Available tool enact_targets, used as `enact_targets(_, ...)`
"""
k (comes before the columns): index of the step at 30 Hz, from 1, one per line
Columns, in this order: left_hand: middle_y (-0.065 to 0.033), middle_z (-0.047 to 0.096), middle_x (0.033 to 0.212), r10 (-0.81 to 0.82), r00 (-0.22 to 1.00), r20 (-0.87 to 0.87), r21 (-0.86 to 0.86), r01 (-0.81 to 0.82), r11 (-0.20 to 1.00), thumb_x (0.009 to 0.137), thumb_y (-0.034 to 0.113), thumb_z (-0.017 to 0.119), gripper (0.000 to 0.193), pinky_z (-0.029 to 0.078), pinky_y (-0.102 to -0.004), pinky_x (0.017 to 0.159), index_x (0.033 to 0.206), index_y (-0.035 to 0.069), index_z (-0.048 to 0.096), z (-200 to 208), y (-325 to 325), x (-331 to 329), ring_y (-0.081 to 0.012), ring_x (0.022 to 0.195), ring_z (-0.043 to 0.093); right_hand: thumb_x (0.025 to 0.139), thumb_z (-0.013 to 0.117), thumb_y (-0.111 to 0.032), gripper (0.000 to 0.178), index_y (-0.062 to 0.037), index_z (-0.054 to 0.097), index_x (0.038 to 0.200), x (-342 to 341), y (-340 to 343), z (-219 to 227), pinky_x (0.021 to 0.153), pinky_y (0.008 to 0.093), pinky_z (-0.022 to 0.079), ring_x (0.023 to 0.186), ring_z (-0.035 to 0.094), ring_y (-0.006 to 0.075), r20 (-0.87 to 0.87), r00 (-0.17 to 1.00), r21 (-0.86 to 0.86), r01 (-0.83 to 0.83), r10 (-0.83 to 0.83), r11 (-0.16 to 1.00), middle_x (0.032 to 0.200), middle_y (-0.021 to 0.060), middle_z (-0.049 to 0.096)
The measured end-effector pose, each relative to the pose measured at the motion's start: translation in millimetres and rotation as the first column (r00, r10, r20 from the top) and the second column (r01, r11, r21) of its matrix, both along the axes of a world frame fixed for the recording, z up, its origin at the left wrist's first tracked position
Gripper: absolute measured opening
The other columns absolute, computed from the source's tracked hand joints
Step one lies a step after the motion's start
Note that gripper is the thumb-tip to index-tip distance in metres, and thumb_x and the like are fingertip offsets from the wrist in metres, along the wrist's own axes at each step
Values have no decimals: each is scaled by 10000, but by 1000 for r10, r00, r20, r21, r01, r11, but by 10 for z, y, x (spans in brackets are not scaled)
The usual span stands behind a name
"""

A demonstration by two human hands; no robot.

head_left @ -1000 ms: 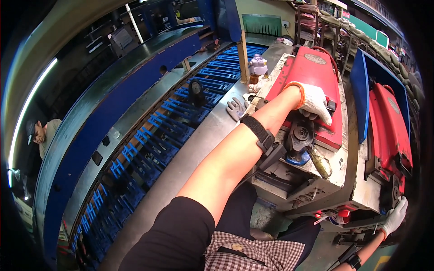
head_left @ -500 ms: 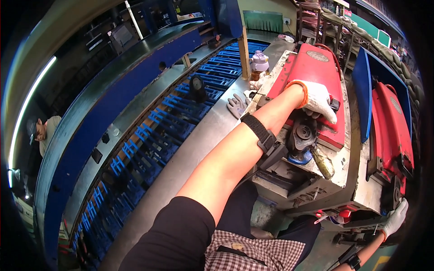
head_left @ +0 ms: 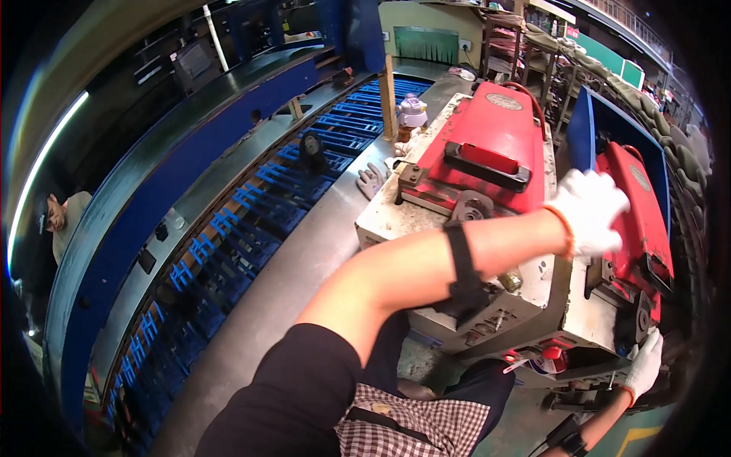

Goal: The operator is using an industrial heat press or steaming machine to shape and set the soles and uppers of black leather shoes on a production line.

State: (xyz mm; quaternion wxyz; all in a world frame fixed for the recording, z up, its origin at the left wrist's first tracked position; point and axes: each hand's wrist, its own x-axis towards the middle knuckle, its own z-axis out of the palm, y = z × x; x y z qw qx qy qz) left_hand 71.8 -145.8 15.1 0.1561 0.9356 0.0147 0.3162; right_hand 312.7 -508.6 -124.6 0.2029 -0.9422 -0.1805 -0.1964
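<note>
The left hand [head_left: 590, 212], in a white knit glove with an orange cuff, is raised in the gap between two red machines. Its grip is loosely curled, and I cannot tell whether the fingers hold anything or merely hang above the metal. A black strap wraps the bare forearm behind it, and a black short sleeve covers the upper arm nearer in.

The right hand [head_left: 644, 364], gloved the same way, sits low at the near right, pressed against the grey lower edge of the machine base; whether its grip is closed on a part there is hidden by the edge of the view.

Just left of the left hand lies the flat red metal machine cover with a black handle bar [head_left: 481, 156] across its top, resting on a scuffed grey metal desk [head_left: 381, 221]. To the right of the hand stands a second red machine body [head_left: 643, 206], with an upright blue panel [head_left: 586, 122] rising between the two at the far side.

Farther out on the left, a spare grey work glove [head_left: 371, 179] lies on the steel surface beside the desk, and a small pale bottle with a purple cap [head_left: 412, 113] stands at the far corner. Beyond that, a long blue slatted conveyor track [head_left: 251, 206] curves away, and another person [head_left: 65, 221] is visible at the far left edge.
</note>
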Motion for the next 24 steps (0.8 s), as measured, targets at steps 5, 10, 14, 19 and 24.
enact_targets(5, -157, 605, 1277, -263, 956, -133, 120, 279, 953, 796, 496, 730, 608, 415, -476, 1060, 1294, 151, 673, -211, -825, 868, -327, 1257, 540, 1096, 375, -464, 541, -113, 566, 1461, -976, 214, 407, 1021, 424, 493, 1262, 632, 333, -179, 983, 18, 48, -44, 999, 1375, 125, 671)
enact_targets(10, -159, 579, 1322, -220, 963, -156, 242, 253, 937, 799, 458, 732, 568, 374, -510, 1099, 1277, 154, 686, -507, -1228, 1355, -352, 1303, 493, 1103, 458, -332, 443, -112, 541, 1479, -1395, 303, 342, 957, 421, 517, 1169, 681, 355, -176, 979, 235, -60, 103, 970, 1347, 188, 667)
enact_targets(14, -160, 597, 1320, -122, 992, 16, 406, 105, 908, 804, 350, 689, 383, 390, -543, 1054, 1114, 139, 767, -473, -1158, 1481, -347, 1285, 501, 1086, 465, -177, 415, -56, 546, 1475, -1608, 484, 407, 1041, 324, 470, 1232, 647, 244, -109, 924, 345, -310, 365, 886, 1388, 175, 656)
enact_targets(19, -142, 679, 1195, -121, 987, 111, 427, 63, 902, 818, 340, 669, 309, 461, -507, 994, 980, 115, 806, 80, -1092, 1581, -330, 1208, 583, 1080, 473, -105, 351, 72, 602, 1354, -1161, 115, 524, 1054, 333, 462, 1200, 629, 212, -51, 914, 423, -345, 403, 838, 1327, 142, 669)
enact_targets(24, -257, 638, 1329, -145, 986, 77, 369, 107, 923, 859, 486, 663, 490, 528, -462, 997, 1124, 89, 775, 768, -652, 1652, -391, 1244, 618, 1019, 578, -187, 351, -12, 641, 1317, -325, 716, 893, 1007, 338, 480, 1127, 652, 287, -9, 870, 190, -483, 493, 855, 1204, 146, 679)
